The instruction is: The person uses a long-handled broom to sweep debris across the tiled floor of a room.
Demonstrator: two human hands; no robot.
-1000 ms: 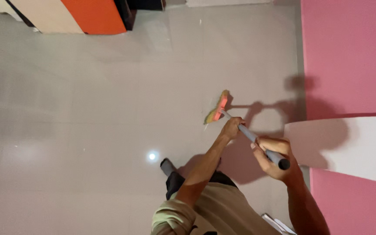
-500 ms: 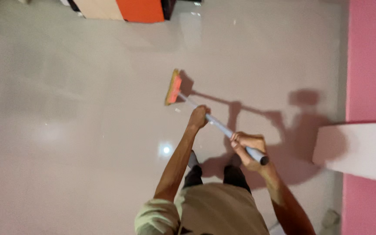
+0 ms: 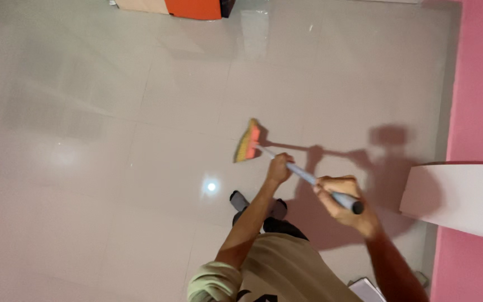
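Glossy pale floor tiles (image 3: 113,168) are filling most of the head view, with a bright lamp reflection (image 3: 211,187) lying just ahead of the person's feet.

Hand pose: the left hand (image 3: 279,168) is closing around the grey broom handle (image 3: 303,174) partway down its length, with the left arm reaching forward and nearly straight. The right hand (image 3: 343,198) is gripping the top end of the same handle in a full fist, the elbow bending back toward the body. The handle is slanting down from the right hand to the left.

Location of the broom: the broom head (image 3: 247,141), orange with yellowish bristles, is resting on the tiles just beyond the left hand, near the middle of the view.

Edges and open room: the floor is running open to the left and ahead of the broom head. A pink wall (image 3: 476,84) is bounding the right side, and a white ledge (image 3: 459,193) is projecting from it, close to the right hand but apart from it.

Other items: an orange cabinet (image 3: 194,8) is standing at the far edge, well apart from the broom. The person's shadow (image 3: 359,162) is falling across the tiles toward the wall. A dark shoe (image 3: 239,199) is showing below the left forearm.
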